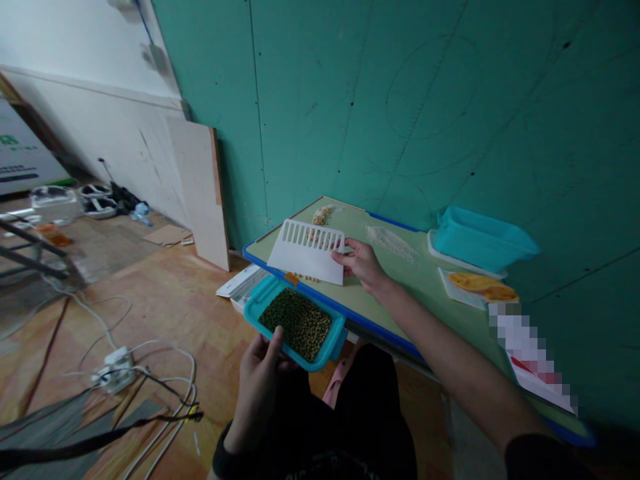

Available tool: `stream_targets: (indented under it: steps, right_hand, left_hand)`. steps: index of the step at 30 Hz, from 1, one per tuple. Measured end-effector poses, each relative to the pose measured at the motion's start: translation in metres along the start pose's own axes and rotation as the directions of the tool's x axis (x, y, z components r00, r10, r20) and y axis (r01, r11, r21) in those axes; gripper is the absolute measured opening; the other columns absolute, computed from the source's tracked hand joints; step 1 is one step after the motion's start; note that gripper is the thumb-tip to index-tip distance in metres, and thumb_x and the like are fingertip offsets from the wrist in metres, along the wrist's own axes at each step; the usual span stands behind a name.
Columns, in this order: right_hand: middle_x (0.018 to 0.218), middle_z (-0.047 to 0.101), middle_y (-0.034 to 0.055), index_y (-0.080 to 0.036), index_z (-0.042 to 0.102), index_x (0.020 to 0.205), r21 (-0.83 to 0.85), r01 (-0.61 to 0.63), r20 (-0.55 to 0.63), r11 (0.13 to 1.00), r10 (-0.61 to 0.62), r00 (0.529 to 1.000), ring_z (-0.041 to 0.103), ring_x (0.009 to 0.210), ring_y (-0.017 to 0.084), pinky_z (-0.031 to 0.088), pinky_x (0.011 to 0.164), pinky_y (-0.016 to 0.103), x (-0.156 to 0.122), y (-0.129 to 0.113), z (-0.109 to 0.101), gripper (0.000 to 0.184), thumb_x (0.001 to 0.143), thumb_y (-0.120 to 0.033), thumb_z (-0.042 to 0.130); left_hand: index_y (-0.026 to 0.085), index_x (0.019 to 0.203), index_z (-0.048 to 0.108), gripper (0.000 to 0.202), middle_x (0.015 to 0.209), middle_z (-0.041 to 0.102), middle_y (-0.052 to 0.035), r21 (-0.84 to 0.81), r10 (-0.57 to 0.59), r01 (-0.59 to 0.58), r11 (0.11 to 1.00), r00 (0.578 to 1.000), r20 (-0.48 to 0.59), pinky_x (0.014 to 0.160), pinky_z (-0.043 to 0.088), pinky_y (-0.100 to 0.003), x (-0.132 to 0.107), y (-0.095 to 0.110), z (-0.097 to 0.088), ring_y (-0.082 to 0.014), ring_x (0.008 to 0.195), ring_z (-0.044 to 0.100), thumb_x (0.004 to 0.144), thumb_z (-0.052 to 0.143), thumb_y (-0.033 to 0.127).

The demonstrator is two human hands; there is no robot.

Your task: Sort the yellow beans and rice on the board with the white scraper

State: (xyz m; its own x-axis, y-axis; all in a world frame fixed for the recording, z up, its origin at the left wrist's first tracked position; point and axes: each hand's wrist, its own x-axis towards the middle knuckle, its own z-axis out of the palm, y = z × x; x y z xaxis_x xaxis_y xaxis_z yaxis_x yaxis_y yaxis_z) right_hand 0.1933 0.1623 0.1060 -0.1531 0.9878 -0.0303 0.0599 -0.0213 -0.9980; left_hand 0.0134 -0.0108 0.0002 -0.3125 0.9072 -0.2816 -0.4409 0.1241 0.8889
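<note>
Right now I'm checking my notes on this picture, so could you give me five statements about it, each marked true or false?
1. The left hand grips a blue tray of beans. True.
2. The right hand is empty. False: it holds a white slotted scraper.
3. A white pile lies on the table. True.
4. The blue tub stands at the table's left end. False: it is toward the right in the picture, near the green wall.
5. The tall board lies flat on the floor. False: it stands on end, to the left of the table.
</note>
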Motion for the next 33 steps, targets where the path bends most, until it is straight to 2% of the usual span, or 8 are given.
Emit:
stream_targets:
  steps: [6,9,11,14,17,21,26,33]
  right_hand:
    - [0.068,0.072,0.0004,-0.021,0.063,0.092,-0.010,0.055,-0.022,0.998,-0.055,0.998,0.070,0.060,0.021,0.056,0.049,0.030,0.002,0.000,0.001,0.031,0.068,-0.032,0.078]
    - [0.071,0.074,0.0026,-0.021,0.064,0.095,-0.056,0.153,-0.058,0.987,-0.156,0.986,0.072,0.064,0.023,0.058,0.053,0.033,-0.001,0.001,0.002,0.034,0.069,-0.039,0.078]
    - [0.073,0.076,0.0045,-0.020,0.065,0.095,-0.149,0.265,-0.083,0.953,-0.279,0.957,0.073,0.065,0.024,0.058,0.056,0.033,-0.009,0.001,0.005,0.034,0.072,-0.041,0.077]
    - [0.079,0.078,0.0066,-0.019,0.067,0.096,-0.322,0.426,-0.077,0.846,-0.471,0.879,0.074,0.069,0.023,0.059,0.063,0.033,-0.026,0.000,0.012,0.026,0.080,-0.039,0.072]
    - [0.089,0.080,0.0070,-0.020,0.067,0.098,-0.398,0.515,-0.043,0.760,-0.576,0.817,0.076,0.079,0.023,0.060,0.069,0.032,-0.042,0.000,0.021,0.019,0.087,-0.035,0.066]
    - [0.088,0.080,0.0058,-0.021,0.067,0.096,-0.476,0.534,-0.021,0.699,-0.616,0.788,0.077,0.079,0.023,0.058,0.067,0.029,-0.053,0.002,0.029,0.013,0.091,-0.033,0.064]
    - [0.088,0.079,0.0060,-0.021,0.067,0.097,-0.551,0.532,0.012,0.643,-0.631,0.776,0.076,0.079,0.021,0.056,0.067,0.027,-0.054,0.006,0.031,0.013,0.093,-0.032,0.062]
    - [0.089,0.079,0.0062,-0.021,0.067,0.098,-0.557,0.538,0.036,0.633,-0.629,0.777,0.076,0.080,0.021,0.057,0.069,0.028,-0.051,0.007,0.037,0.013,0.094,-0.031,0.060]
  left_hand:
    - [0.018,0.079,0.062,0.045,0.055,0.059,0.0035,-0.020,0.005,-0.004,1.000,1.000,0.016,0.045,0.045,-0.020,0.002,0.000,0.000,-0.0113,0.045,0.057,0.071,0.081,0.057]
    - [0.017,0.083,0.064,0.044,0.054,0.059,0.0042,-0.009,0.049,-0.048,0.999,0.999,0.005,0.044,0.042,-0.021,0.008,0.001,-0.001,-0.0110,0.043,0.054,0.070,0.082,0.055]
    - [0.018,0.084,0.065,0.042,0.056,0.060,0.0044,0.010,0.097,-0.097,0.995,0.995,-0.020,0.044,0.042,-0.022,0.013,0.003,-0.002,-0.0114,0.044,0.053,0.070,0.082,0.053]
    - [0.019,0.082,0.064,0.037,0.056,0.057,0.0058,0.040,0.143,-0.142,0.989,0.989,-0.032,0.045,0.043,-0.023,0.020,0.011,-0.002,-0.0125,0.048,0.053,0.071,0.080,0.050]
    - [0.018,0.082,0.063,0.034,0.055,0.055,0.0063,0.072,0.175,-0.173,0.982,0.984,-0.023,0.044,0.040,-0.022,0.027,0.021,-0.003,-0.0115,0.047,0.049,0.073,0.077,0.048]
    - [0.017,0.078,0.061,0.033,0.051,0.054,0.0058,0.124,0.182,-0.183,0.975,0.983,0.018,0.041,0.038,-0.022,0.034,0.034,-0.005,-0.0104,0.042,0.047,0.073,0.074,0.047]
    - [0.018,0.077,0.059,0.031,0.051,0.055,0.0051,0.157,0.169,-0.174,0.972,0.985,0.045,0.040,0.041,-0.023,0.040,0.042,-0.007,-0.0122,0.041,0.051,0.073,0.073,0.046]
    - [0.019,0.075,0.058,0.030,0.047,0.053,0.0063,0.187,0.157,-0.166,0.968,0.985,0.065,0.038,0.043,-0.024,0.048,0.045,-0.011,-0.0125,0.036,0.049,0.073,0.072,0.046]
